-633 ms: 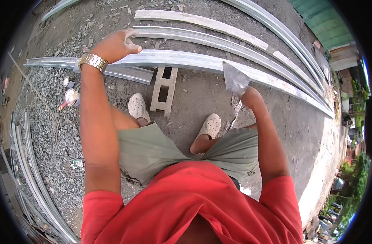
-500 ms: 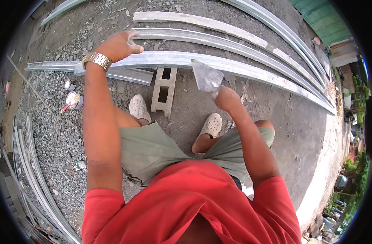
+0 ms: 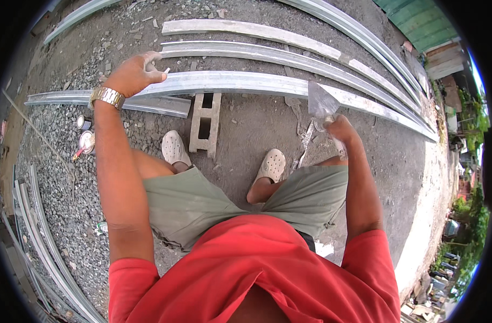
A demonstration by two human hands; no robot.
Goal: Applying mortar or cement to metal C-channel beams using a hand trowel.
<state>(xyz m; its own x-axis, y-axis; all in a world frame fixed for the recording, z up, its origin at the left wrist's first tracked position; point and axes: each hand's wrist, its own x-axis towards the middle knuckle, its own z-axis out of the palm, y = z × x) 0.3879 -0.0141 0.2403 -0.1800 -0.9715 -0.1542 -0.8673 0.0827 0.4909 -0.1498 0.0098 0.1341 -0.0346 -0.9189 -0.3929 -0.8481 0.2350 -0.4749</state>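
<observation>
gray ground (image 3: 240, 126), blade (image 3: 321, 100) in right hand (image 3: 340, 129)

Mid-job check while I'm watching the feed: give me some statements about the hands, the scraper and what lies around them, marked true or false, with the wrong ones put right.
1. The right hand grips a scraper with a broad, flaring blade. True.
2. The left hand is down beside the shoes. False: the left hand is up at the long metal beam.
3. A concrete block with two openings showing lies near the feet. True.
4. The watch is on the right wrist. False: the watch is on the left wrist.
5. The person wears pale clogs with holes in them. True.
</observation>
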